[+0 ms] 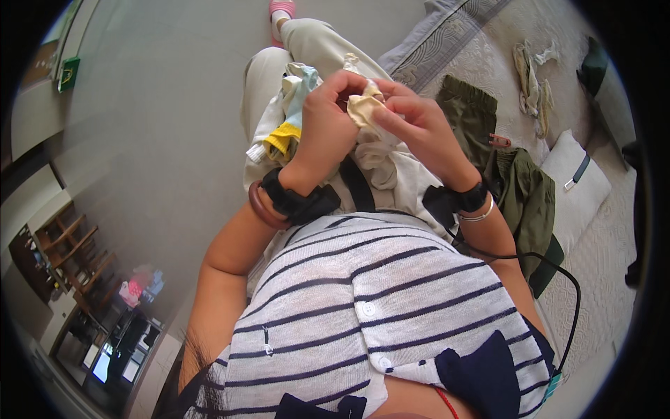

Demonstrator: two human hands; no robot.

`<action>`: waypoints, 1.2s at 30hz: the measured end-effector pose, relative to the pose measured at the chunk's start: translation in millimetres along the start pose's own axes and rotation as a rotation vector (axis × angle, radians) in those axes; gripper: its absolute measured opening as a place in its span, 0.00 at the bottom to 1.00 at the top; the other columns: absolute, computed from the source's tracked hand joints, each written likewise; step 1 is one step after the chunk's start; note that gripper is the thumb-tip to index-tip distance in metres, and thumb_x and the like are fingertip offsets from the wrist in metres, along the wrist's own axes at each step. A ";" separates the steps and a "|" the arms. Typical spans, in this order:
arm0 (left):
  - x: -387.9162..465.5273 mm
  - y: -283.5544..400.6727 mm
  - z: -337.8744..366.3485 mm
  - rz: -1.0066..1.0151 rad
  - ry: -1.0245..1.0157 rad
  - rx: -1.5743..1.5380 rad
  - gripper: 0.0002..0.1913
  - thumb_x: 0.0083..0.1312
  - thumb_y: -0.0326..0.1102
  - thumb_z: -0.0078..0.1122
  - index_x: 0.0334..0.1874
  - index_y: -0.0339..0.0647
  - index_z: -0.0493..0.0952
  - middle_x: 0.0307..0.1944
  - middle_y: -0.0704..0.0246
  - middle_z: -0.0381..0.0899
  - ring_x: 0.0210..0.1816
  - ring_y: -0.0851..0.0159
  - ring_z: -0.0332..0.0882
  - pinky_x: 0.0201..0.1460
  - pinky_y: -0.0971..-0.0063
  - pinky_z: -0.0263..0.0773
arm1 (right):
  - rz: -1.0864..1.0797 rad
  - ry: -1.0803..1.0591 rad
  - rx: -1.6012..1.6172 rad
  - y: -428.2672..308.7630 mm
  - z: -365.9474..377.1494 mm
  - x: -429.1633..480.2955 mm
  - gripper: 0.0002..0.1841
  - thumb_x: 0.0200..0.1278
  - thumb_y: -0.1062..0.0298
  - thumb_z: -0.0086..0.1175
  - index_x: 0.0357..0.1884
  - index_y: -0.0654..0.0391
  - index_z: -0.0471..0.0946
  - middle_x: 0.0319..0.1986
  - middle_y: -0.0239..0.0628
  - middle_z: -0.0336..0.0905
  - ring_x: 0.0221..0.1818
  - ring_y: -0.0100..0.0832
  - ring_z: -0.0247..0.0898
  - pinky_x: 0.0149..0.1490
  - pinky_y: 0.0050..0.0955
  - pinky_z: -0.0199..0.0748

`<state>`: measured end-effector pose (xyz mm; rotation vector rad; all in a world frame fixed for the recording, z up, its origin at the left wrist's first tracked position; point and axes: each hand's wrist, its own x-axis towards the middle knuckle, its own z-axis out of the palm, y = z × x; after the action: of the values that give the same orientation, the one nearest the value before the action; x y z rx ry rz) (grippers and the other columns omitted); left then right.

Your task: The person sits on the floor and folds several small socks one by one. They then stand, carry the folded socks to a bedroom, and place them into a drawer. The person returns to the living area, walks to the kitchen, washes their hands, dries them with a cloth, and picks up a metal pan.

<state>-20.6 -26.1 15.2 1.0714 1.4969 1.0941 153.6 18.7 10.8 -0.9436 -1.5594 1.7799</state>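
Note:
Both hands meet above my lap. My left hand (pixel 332 123) pinches a small cream cloth piece (pixel 362 107), perhaps a sock, from the left. From the right, the thumb and fingers of my right hand (pixel 419 123) grip the same piece. Several socks lie over the leg beside my left hand, among them a light blue and yellow sock (pixel 285 137) and a white ribbed one (pixel 268 125). Under my hands, crumpled whitish cloth (pixel 379 162) rests on my lap. What is behind the fingers is partly hidden.
To the right, a patterned sofa or bed cover (pixel 576 293) holds olive green garments (pixel 528 183), a reddish clip (pixel 500 140), crumpled socks (pixel 531 89) and a pale cushion (pixel 576 183). A black cable (pixel 576 293) runs past my right arm. Grey floor (pixel 167 131) stretches left.

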 end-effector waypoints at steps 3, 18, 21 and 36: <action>-2.9 5.4 6.5 -0.010 -0.017 -0.199 0.06 0.66 0.22 0.59 0.44 0.36 0.77 0.39 0.72 0.82 0.43 0.76 0.78 0.47 0.83 0.73 | 0.026 0.071 -0.110 -0.9 -1.3 3.0 0.14 0.64 0.62 0.65 0.31 0.66 0.84 0.43 0.37 0.79 0.40 0.19 0.72 0.38 0.21 0.68; -9.4 19.8 18.7 -0.056 -0.532 -0.390 0.08 0.70 0.25 0.58 0.48 0.37 0.70 0.42 0.74 0.76 0.42 0.79 0.73 0.47 0.84 0.69 | -0.127 0.569 -0.642 19.1 -11.1 37.4 0.07 0.57 0.75 0.55 0.25 0.61 0.69 0.23 0.50 0.68 0.25 0.51 0.67 0.30 0.40 0.66; -2.2 15.1 26.4 0.039 -0.344 -0.091 0.12 0.66 0.27 0.62 0.46 0.33 0.70 0.37 0.69 0.79 0.39 0.75 0.76 0.44 0.78 0.73 | -0.140 0.640 -0.290 18.9 -11.5 42.7 0.09 0.55 0.74 0.60 0.29 0.59 0.69 0.20 0.34 0.69 0.23 0.30 0.66 0.30 0.30 0.65; 36.9 16.7 23.2 -0.086 0.045 -0.365 0.06 0.71 0.32 0.58 0.37 0.37 0.78 0.26 0.79 0.75 0.26 0.83 0.69 0.26 0.86 0.63 | -0.167 0.435 0.083 5.1 -5.1 33.4 0.10 0.60 0.71 0.64 0.41 0.63 0.78 0.29 0.41 0.84 0.31 0.24 0.80 0.36 0.25 0.75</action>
<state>-1.7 16.2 21.1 0.7271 1.3002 1.2766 138.6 47.9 1.1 -1.0433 -1.2388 1.3980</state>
